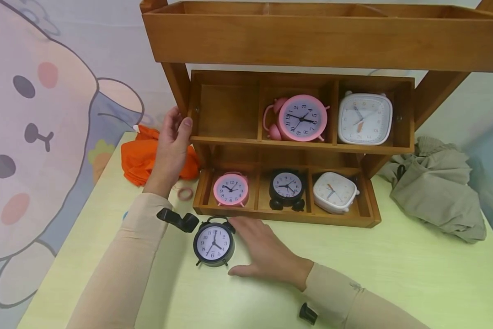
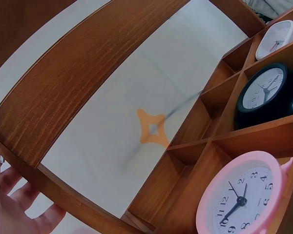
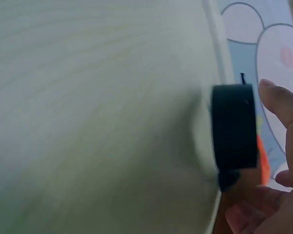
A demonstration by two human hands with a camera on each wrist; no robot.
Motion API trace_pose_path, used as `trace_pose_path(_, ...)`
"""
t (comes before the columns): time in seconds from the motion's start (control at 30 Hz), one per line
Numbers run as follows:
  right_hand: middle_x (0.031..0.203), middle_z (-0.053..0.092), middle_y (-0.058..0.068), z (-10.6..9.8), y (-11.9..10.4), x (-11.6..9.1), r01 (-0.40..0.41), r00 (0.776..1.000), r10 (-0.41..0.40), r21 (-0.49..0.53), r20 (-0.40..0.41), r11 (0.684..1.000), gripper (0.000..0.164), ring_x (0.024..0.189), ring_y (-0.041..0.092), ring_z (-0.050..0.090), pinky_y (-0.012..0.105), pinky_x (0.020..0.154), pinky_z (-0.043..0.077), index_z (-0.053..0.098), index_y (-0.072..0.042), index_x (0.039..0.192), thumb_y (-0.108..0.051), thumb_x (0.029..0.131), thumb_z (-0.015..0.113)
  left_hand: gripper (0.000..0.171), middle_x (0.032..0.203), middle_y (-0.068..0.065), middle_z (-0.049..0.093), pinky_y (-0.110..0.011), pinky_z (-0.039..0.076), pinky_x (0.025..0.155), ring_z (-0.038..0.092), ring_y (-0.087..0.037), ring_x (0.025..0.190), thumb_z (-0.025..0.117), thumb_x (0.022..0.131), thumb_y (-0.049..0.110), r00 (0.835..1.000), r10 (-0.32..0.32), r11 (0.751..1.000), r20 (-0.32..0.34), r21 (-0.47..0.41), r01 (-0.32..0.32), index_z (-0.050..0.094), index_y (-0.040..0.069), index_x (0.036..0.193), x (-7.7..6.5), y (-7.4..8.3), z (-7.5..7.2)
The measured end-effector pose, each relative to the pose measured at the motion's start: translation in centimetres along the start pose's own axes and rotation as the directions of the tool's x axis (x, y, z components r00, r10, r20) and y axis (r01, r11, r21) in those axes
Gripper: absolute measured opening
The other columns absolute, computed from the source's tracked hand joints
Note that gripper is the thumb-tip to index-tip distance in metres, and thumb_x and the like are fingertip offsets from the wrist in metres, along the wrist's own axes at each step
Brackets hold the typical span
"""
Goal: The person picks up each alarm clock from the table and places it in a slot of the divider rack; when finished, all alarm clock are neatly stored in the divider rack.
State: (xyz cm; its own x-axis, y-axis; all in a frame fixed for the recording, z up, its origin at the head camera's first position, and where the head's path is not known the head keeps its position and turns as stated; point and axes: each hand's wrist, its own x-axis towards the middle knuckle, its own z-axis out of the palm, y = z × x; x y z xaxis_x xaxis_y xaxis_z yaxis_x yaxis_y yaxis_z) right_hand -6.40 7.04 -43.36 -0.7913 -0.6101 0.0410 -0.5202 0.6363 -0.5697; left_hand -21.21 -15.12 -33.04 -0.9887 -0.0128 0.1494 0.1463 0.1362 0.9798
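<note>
My left hand holds the left side of the wooden shelf rack, thumb in front and fingers behind. In the left wrist view its fingers lie against the wooden side post. A black twin-bell alarm clock stands on the table before the rack, its white dial facing up toward me. Beside it my right hand is spread, fingertips near the clock's right bell and thumb apart from its body. In the right wrist view the dark clock appears side-on, with a gap to the thumb.
On the middle tier sit a tipped pink clock and a white clock. Below are a pink clock, an upturned black clock and a white clock. Orange cloth lies left, grey-green cloth right.
</note>
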Motion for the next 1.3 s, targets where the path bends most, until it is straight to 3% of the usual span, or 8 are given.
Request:
trace_pose_path(0.4, 0.152, 0.04, 0.003, 2.6, -0.2, 1.8, -0.055, 0.998, 0.057, -0.132, 0.015, 0.99, 0.109, 0.135, 0.025, 0.036, 0.044, 0.109, 0.037, 0.028, -0.014, 0.155, -0.06, 0.071, 0.079, 0.053, 0.153, 0.0, 0.04, -0.042, 0.038, 0.116, 0.042, -0.021, 0.14, 0.05, 0.102, 0.037, 1.0, 0.009, 1.0, 0.004, -0.021, -0.009, 0.032, 0.025, 0.151, 0.0, 0.0, 0.1)
trace_pose_path(0.6, 0.156, 0.034, 0.002, 2.6, -0.2, 2.1, -0.055, 0.997, 0.059, -0.068, 0.059, 0.996, 0.108, 0.135, 0.025, 0.034, 0.044, 0.108, 0.036, 0.027, -0.017, 0.155, -0.059, 0.07, 0.079, 0.053, 0.153, -0.001, 0.04, -0.043, 0.037, 0.116, 0.042, -0.022, 0.14, 0.05, 0.102, 0.036, 1.0, 0.007, 1.0, 0.002, -0.022, -0.007, 0.032, 0.024, 0.151, -0.1, 0.0, 0.0)
trace_pose_path(0.87, 0.152, 0.041, -0.001, 2.3, -0.2, 2.7, -0.071, 0.994, 0.069, 0.022, 0.079, 0.997, 0.104, 0.129, 0.022, 0.037, 0.043, 0.109, 0.035, 0.033, -0.02, 0.152, -0.051, 0.068, 0.084, 0.054, 0.154, -0.001, 0.039, -0.043, 0.037, 0.116, 0.041, -0.021, 0.141, 0.05, 0.102, 0.036, 1.0, 0.004, 1.0, 0.006, -0.023, -0.004, 0.031, 0.024, 0.152, -0.1, 0.0, 0.0)
trace_pose_path(1.3, 0.15, 0.043, 0.003, 2.4, 0.2, 1.7, -0.097, 0.995, 0.098, 0.078, -0.003, 0.992, 0.104, 0.128, 0.022, 0.037, 0.043, 0.109, 0.035, 0.037, -0.015, 0.149, -0.05, 0.065, 0.086, 0.054, 0.155, 0.0, 0.039, -0.044, 0.037, 0.116, 0.04, -0.02, 0.142, 0.05, 0.102, 0.038, 1.0, -0.001, 1.0, 0.005, -0.015, 0.001, 0.031, 0.026, 0.151, 0.0, 0.1, 0.0)
